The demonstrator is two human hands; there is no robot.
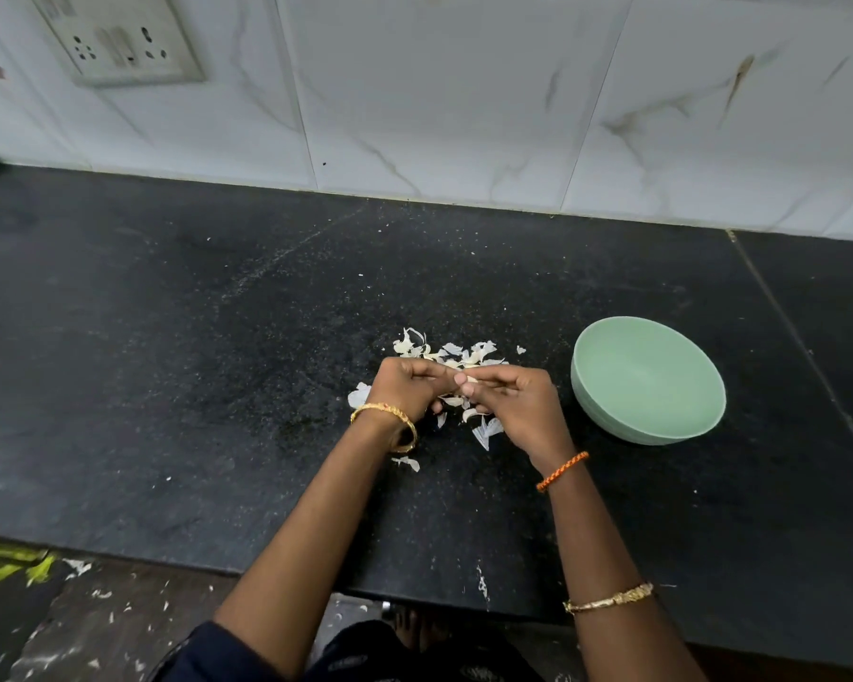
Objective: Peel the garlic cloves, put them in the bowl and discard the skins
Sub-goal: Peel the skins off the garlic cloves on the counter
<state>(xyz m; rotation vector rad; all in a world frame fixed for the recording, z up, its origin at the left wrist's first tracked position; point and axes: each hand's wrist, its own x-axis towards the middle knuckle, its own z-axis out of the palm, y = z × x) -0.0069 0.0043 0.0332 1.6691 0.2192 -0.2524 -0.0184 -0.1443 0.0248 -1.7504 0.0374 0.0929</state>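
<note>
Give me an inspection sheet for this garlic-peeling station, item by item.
Surface: black stone counter, speckled with small white flecks.
Job's things: green bowl right of the hands, nothing seen inside; garlic clove pinched between both hands.
Clutter: garlic skins scattered around and under the hands.
Grippers: left hand and right hand meet over the skins, fingers curled on the clove.
Cables: nothing seen.
Surroundings: marbled wall tiles; socket plate upper left; littered floor below the counter edge.
</note>
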